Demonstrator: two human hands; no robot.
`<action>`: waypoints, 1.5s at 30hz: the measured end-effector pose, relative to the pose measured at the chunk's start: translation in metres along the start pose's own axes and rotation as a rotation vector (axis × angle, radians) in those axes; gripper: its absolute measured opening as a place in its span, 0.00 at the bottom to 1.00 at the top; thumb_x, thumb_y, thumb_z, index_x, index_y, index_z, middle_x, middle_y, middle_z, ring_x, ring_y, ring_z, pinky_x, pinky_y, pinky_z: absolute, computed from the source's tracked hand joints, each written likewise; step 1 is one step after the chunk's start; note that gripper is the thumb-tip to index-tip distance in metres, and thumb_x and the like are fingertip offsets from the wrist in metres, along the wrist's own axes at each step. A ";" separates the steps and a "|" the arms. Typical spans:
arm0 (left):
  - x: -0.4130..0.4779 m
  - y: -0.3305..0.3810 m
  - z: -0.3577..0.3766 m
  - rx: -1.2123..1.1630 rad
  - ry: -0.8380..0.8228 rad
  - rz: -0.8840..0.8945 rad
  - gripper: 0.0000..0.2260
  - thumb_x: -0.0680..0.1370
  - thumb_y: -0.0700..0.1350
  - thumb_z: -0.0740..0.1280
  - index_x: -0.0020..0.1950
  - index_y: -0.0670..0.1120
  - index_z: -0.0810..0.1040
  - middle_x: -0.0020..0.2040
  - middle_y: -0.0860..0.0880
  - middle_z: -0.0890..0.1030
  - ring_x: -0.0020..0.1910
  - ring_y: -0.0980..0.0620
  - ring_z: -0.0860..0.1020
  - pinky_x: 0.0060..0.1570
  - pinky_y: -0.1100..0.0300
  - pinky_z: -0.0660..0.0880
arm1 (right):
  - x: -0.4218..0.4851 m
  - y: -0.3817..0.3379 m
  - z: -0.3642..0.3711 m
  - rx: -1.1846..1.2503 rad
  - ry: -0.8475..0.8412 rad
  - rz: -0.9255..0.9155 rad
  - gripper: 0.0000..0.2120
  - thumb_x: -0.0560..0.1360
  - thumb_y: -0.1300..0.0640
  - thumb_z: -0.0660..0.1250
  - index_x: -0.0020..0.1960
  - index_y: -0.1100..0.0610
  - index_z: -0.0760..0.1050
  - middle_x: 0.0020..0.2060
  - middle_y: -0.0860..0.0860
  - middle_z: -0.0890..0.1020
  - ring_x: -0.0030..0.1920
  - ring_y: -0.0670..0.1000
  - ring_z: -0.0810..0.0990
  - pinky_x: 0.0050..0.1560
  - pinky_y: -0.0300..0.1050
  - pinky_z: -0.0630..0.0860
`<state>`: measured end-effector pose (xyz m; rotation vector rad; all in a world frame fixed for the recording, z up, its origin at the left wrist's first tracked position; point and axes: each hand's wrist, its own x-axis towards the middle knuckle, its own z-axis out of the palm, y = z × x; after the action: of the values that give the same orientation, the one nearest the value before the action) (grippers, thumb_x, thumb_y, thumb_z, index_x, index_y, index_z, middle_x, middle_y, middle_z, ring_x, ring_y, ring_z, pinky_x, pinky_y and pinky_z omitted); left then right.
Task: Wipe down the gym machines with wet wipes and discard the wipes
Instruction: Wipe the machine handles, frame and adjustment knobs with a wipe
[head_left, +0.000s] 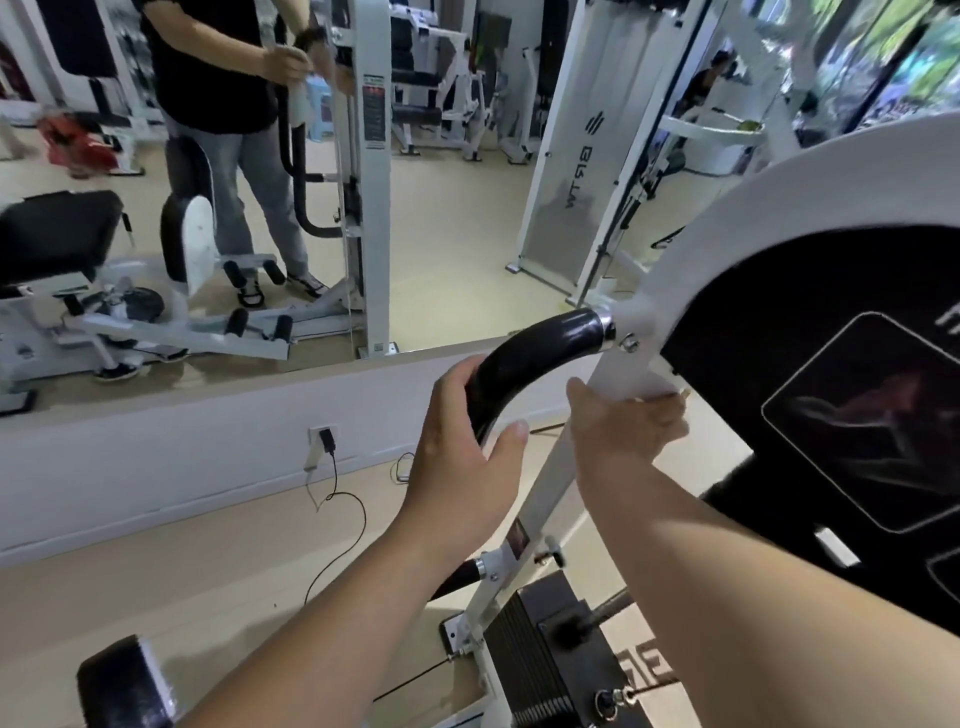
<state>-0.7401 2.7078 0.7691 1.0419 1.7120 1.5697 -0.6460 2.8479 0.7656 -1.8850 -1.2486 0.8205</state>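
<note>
Hands sit apart on one machine: the left hand (467, 441) curls round the lower part of the black curved handle (535, 348), and the right hand (623, 421) wraps over the white frame (550, 483) just beside where the handle joins it. No wipe shows plainly under either palm; white on white would hide it against the frame. In the mirror (441, 234), a pale strip (297, 104) hangs below the reflected hands and is probably the wipe, though the blur leaves that unsure. Wiping looks to be under way on the handle and upright, with discarding not yet done. Risks from here are mostly of coverage and grip. A wipe bunched in the fist would touch only a narrow band and leave the underside of the handle and the bolt joint uncleaned. A wet palm on the glossy handle could slip. Running a hand down the frame brings the fingers towards the brackets and the weight stack (540, 639) below, where they could catch or pinch. A dropped wipe would land on the floor (208, 571) near the cable (343, 499), picking up dirt and being unfit for further wiping.
</note>
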 end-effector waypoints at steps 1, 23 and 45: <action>-0.003 -0.007 -0.002 0.013 -0.001 -0.033 0.30 0.78 0.44 0.68 0.70 0.72 0.61 0.66 0.62 0.72 0.66 0.51 0.73 0.60 0.44 0.78 | 0.000 0.000 0.000 -0.023 -0.009 -0.007 0.54 0.77 0.41 0.71 0.82 0.63 0.38 0.80 0.54 0.50 0.77 0.49 0.53 0.68 0.42 0.60; -0.015 -0.033 0.003 0.029 0.133 -0.086 0.24 0.82 0.39 0.55 0.73 0.61 0.70 0.55 0.60 0.81 0.50 0.64 0.77 0.51 0.70 0.74 | 0.006 0.022 0.025 0.127 0.212 -0.099 0.44 0.69 0.53 0.75 0.76 0.57 0.53 0.67 0.60 0.61 0.66 0.63 0.63 0.45 0.53 0.71; -0.008 -0.044 0.004 0.196 0.237 -0.052 0.19 0.84 0.37 0.56 0.66 0.59 0.75 0.51 0.57 0.81 0.48 0.57 0.79 0.43 0.71 0.72 | 0.007 0.025 0.027 0.096 0.237 -0.110 0.45 0.69 0.52 0.74 0.78 0.56 0.52 0.68 0.59 0.60 0.69 0.62 0.61 0.51 0.56 0.77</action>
<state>-0.7398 2.7028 0.7246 0.9237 2.0709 1.5677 -0.6534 2.8533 0.7295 -1.7622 -1.1345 0.5706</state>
